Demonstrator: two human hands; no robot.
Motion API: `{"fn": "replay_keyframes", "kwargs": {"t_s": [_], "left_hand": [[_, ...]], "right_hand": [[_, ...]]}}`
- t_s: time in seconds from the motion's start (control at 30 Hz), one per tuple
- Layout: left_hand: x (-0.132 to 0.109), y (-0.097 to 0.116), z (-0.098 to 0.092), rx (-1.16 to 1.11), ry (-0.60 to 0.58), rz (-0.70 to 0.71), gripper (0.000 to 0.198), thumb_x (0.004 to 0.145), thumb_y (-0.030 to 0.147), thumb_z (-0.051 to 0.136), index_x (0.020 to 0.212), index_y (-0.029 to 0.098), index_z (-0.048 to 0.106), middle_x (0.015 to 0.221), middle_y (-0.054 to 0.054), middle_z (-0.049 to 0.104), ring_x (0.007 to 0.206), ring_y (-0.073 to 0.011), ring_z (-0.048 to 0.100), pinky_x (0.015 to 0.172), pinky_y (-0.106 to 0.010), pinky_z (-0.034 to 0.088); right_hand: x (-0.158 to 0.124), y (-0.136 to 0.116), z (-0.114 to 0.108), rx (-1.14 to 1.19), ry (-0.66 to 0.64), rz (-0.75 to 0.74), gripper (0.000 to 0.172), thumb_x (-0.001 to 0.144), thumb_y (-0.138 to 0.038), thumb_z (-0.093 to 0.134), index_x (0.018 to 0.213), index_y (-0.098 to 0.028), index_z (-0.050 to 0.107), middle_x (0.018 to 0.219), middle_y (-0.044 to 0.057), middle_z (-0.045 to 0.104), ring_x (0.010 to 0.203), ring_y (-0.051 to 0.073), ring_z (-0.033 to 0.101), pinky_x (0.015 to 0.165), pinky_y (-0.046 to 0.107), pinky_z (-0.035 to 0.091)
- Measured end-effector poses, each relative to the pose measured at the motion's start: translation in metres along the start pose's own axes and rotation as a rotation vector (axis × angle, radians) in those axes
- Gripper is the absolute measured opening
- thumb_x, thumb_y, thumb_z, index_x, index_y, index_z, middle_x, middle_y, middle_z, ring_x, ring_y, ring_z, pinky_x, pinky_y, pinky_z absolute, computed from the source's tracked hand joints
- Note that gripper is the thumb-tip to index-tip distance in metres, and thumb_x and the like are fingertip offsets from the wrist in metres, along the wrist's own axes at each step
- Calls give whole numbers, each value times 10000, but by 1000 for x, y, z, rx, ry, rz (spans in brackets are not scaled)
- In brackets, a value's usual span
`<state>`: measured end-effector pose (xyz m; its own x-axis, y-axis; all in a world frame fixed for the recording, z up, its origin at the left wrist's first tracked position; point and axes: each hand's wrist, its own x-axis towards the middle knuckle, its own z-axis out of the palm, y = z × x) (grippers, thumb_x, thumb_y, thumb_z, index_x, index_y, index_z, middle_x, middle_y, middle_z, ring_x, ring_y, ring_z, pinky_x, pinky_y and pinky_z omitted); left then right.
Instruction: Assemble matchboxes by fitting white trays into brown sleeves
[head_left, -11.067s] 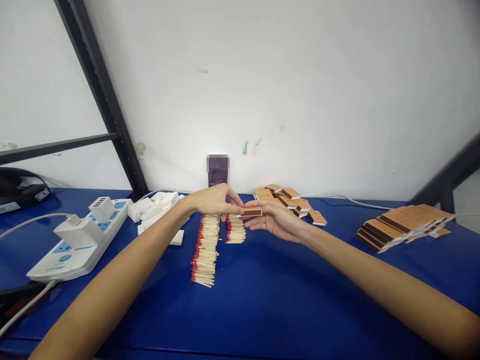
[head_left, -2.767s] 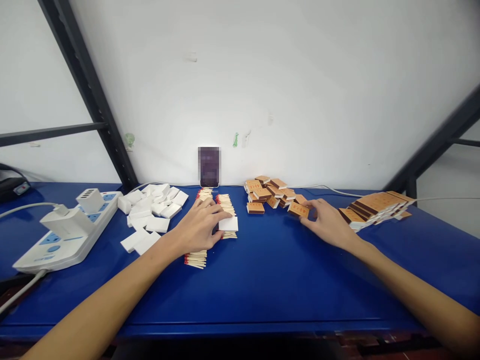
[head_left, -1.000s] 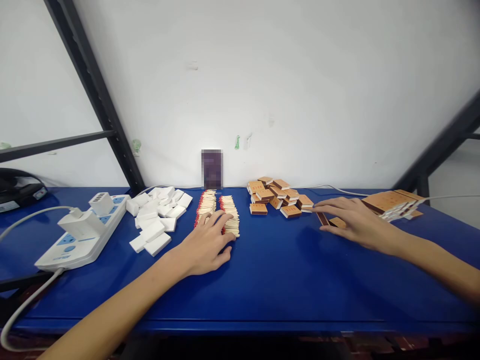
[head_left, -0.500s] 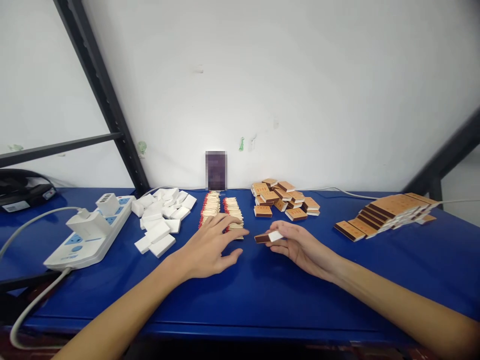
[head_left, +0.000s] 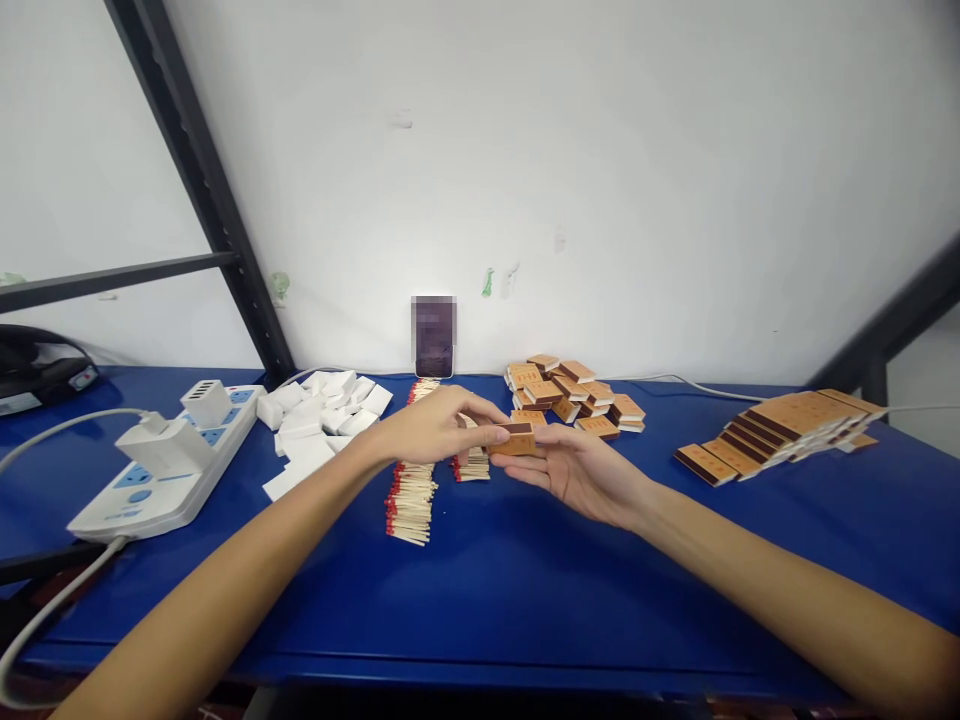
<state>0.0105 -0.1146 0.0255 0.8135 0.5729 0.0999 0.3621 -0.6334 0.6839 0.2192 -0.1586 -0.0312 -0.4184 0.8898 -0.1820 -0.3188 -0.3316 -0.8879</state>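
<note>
Between my hands is a small orange-brown matchbox (head_left: 517,441) with a dark striking side. The thumb and fingers of my left hand (head_left: 442,425) pinch its left end, while my right hand (head_left: 581,468) grips its right end from the side and below. Beneath and left of my hands lies a long row of red-tipped matches (head_left: 410,500). A shorter row of matches (head_left: 471,464) sits partly hidden under my left fingers. Behind the matchbox is a loose heap of matchboxes (head_left: 576,385).
White box trays (head_left: 322,410) are piled on the left, beside a power strip (head_left: 172,465) with plugs and cables. Stacked matchboxes (head_left: 780,430) stand on the right of the blue table (head_left: 600,600). A phone (head_left: 434,335) leans on the wall. Dark shelf posts (head_left: 217,200) flank the table.
The matchbox, with its white tray sticking out before, now looks closed. My left hand has come up from the matches to grip it; my right hand has moved slightly left. More of the long match row shows.
</note>
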Motion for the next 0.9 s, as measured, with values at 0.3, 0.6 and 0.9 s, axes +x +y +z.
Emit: {"fn": "replay_keyframes", "kwargs": {"t_s": [0.3, 0.6, 0.9], "left_hand": [[5, 2, 4, 146, -60, -28, 331, 919, 400, 521, 1061, 177, 721, 845, -52, 731, 558, -107, 617, 584, -243, 460], [-26, -5, 1, 293, -42, -27, 240, 848, 259, 591, 1054, 206, 701, 850, -10, 726, 604, -104, 580, 592, -234, 425], [-37, -18, 20, 623, 74, 45, 354, 800, 256, 656, 1150, 203, 654, 1045, -63, 705, 960, -229, 648, 818, -338, 476]], "right_hand": [[5, -2, -14, -202, -65, -45, 259, 844, -365, 579, 944, -164, 708, 1030, 102, 730, 829, 180, 687, 782, 337, 549], [8, 15, -10, -624, -66, -303, 275, 767, -320, 739, 982, -196, 619, 975, 34, 702, 940, 183, 682, 916, 379, 515], [11, 31, -14, -808, -128, -502, 314, 845, -268, 659, 1121, -229, 515, 1128, 52, 661, 1040, 176, 665, 989, 396, 525]]}}
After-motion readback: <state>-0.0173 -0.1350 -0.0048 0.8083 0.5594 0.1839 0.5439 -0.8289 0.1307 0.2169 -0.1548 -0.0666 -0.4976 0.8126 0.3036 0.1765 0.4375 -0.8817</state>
